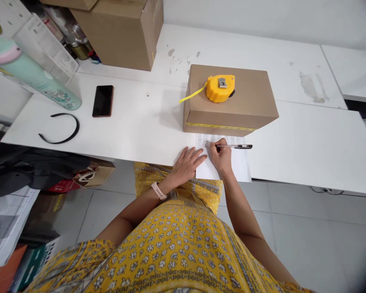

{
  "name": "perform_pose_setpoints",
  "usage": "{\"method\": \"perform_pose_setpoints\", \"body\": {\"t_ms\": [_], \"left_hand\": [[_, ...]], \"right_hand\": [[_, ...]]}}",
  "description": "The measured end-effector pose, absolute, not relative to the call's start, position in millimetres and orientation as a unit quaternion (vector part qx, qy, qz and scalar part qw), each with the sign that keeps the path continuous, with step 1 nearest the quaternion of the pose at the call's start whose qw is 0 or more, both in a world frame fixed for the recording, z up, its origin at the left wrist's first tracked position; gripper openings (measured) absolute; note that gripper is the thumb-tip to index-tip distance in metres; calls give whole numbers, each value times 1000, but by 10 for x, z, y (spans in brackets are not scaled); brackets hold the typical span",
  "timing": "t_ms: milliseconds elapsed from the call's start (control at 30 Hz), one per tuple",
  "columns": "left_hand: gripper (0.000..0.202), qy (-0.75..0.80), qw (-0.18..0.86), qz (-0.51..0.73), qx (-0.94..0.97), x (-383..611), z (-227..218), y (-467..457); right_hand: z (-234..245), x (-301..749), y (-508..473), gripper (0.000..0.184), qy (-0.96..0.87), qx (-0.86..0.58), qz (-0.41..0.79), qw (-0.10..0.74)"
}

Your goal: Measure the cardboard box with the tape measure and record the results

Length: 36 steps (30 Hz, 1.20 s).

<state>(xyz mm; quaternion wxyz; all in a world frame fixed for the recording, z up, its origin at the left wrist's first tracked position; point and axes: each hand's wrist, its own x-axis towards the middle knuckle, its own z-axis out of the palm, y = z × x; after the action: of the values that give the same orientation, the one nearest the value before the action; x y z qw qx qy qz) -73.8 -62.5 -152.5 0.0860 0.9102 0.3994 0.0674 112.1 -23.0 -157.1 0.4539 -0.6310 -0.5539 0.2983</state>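
Observation:
My right hand (pixel 221 158) is closed around a pen (pixel 236 146), its tip down at a sheet of paper (pixel 240 165) with lines of writing along the upper part. Flat on the table and the paper's left edge, my left hand (pixel 188 163) has its fingers spread and holds nothing. Just beyond the sheet stands a closed cardboard box (pixel 250 91), which covers the paper's far edge. On the box top rests a yellow tape measure (pixel 220 88), a short length of its blade sticking out to the left.
On the white table (pixel 134 122) lie a dark phone (pixel 103 101) and a black headband (pixel 76 126). A mint-green bottle (pixel 45 79) stands at the left. Behind is a larger cardboard box (pixel 118 36). The table's front edge runs just before me.

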Motion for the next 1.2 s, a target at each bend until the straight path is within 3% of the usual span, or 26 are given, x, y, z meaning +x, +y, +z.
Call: {"method": "perform_pose_setpoints", "body": {"t_ms": [467, 667, 733, 867, 1000, 1100, 1200], "left_hand": [[67, 399, 79, 62, 911, -731, -1531, -628], [72, 396, 86, 56, 912, -752, -1525, -620], [73, 395, 84, 56, 913, -760, -1525, -617], [72, 400, 82, 68, 910, -752, -1568, -612], [73, 404, 101, 77, 906, -760, -1581, -625], [63, 389, 157, 84, 904, -846, -1424, -619], [42, 359, 224, 177, 889, -957, -1052, -518]], "right_hand": [[-1587, 1114, -235, 25, -543, -634, 297, 464], [-1623, 1354, -294, 21, -480, -665, 179, 543], [-1645, 1643, -328, 20, -486, -692, 130, 518], [-1728, 2428, -393, 25, -519, -761, 11, 389], [-1845, 2990, -410, 37, -547, -790, -33, 276], [-1909, 3089, -381, 44, -547, -792, -50, 266], [-1947, 3057, -346, 48, -543, -788, -69, 283]]}}
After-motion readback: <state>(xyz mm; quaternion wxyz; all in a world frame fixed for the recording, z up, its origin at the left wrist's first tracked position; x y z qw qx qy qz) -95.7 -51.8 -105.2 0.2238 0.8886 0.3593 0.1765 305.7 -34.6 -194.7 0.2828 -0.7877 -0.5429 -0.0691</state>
